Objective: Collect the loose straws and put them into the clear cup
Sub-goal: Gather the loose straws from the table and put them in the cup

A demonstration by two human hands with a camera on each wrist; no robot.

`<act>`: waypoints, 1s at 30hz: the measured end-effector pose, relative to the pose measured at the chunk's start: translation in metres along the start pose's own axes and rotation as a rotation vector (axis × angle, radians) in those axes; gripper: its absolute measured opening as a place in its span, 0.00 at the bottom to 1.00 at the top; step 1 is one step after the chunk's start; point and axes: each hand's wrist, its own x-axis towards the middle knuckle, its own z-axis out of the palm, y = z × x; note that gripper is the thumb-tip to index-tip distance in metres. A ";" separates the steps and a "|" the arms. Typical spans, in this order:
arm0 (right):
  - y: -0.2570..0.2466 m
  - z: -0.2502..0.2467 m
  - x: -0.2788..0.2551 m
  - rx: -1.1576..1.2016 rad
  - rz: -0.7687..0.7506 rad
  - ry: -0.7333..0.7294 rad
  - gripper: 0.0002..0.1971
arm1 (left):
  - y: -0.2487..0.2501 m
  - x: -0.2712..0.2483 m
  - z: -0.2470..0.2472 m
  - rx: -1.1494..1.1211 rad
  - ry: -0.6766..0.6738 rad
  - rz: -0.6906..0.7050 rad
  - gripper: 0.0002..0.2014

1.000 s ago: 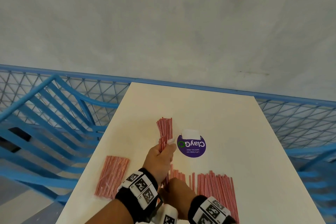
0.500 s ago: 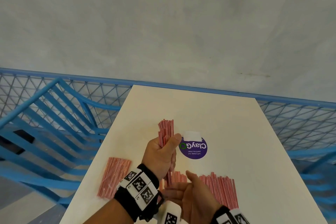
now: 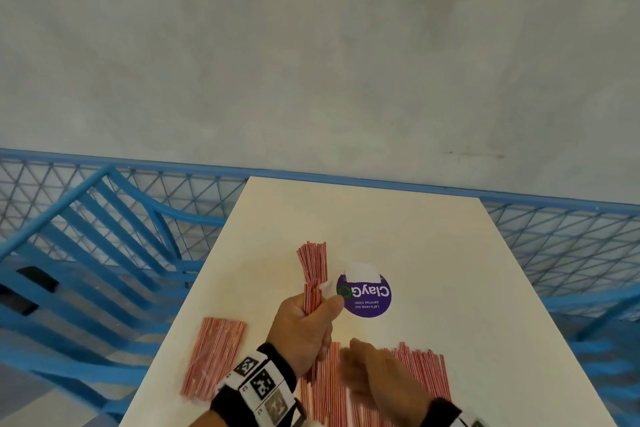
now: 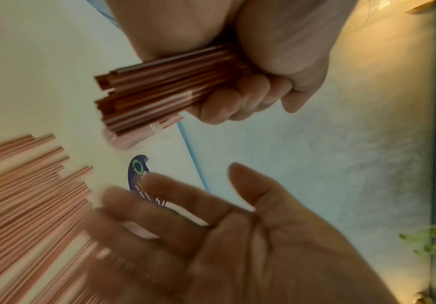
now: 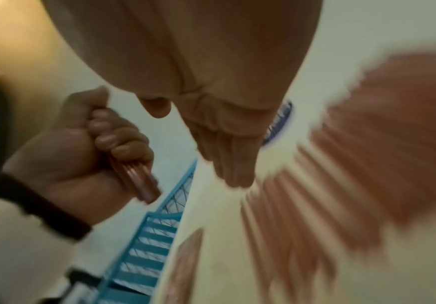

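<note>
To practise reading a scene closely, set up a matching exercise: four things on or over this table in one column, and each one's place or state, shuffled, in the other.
Things:
1. left hand
2. right hand
3. purple sticker
4. separate straw pile

States:
A. lies alone by the table's left edge
B. stuck flat on the tabletop
C. grips a straw bundle
D. open over the loose straws

Pairs: 1-C, 2-D, 3-B, 4-A

On table point(image 3: 433, 236): sticker point(image 3: 367, 298) near centre. Bundle of straws point(image 3: 313, 274) upright just left of sticker, in left hand point(image 3: 304, 329). Loose straws point(image 3: 419, 378) at near edge, under right hand point(image 3: 377, 374). Separate straw pile point(image 3: 214, 357) at left edge.
</note>
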 end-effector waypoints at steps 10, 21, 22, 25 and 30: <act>-0.078 0.008 -0.064 -1.088 -0.664 0.007 0.31 | 0.005 0.004 0.000 -0.080 -0.161 0.081 0.20; -0.085 0.000 -0.056 -0.929 -0.600 0.077 0.29 | 0.003 0.007 -0.007 0.077 -0.119 0.086 0.19; -0.084 -0.005 -0.054 -0.758 -0.603 0.170 0.27 | 0.004 0.008 -0.009 0.111 -0.076 0.063 0.21; -0.064 -0.011 -0.037 -0.124 -0.422 0.297 0.20 | 0.017 0.016 -0.017 0.037 0.060 0.020 0.22; -0.027 0.006 -0.006 0.561 0.205 0.035 0.33 | 0.051 0.028 -0.013 -0.250 0.116 0.125 0.28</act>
